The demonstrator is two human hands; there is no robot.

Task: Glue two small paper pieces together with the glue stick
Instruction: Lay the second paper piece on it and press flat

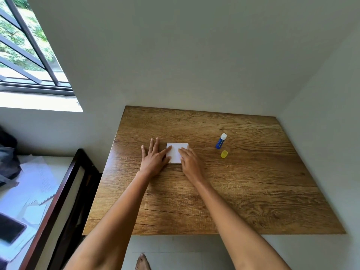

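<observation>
A small white paper piece point(176, 152) lies flat on the wooden table point(243, 191); whether a second piece lies under it I cannot tell. My left hand point(154, 156) is flat on the table, fingers straight, its index finger and thumb on the paper's left edge. My right hand point(190, 161) presses on the paper's right part with its fingers laid down. A blue glue stick point(221, 141) lies uncapped to the right, white tip showing. Its yellow cap point(224, 154) sits just below it.
The table stands in a corner with walls behind and to the right. To the left is a dark wooden bed frame point(64, 191) with loose papers point(39, 180) and a dark phone point(10, 228). A bare foot point(142, 262) shows under the table's front edge.
</observation>
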